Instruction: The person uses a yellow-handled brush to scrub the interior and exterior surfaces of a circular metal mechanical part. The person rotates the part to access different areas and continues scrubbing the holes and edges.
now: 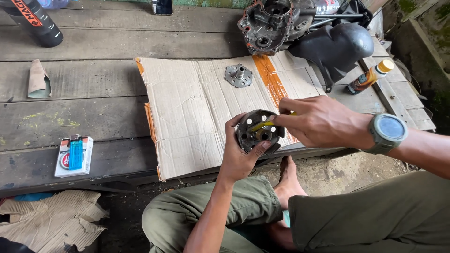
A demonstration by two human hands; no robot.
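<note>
Clutch drum (260, 132) in left hand's (239, 157) grip, right hand (318, 122) pinching yellow tool (262, 125); flanged hub (238, 75) beyond on cardboard (187, 107).

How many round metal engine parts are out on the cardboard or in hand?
2. A flanged hub lies on the cardboard; a drum-shaped part is in the left hand. Others may be hidden.

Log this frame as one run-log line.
left hand: grips round metal drum | right hand: yellow tool into drum | nearby: flanged hub on cardboard, engine case
</note>
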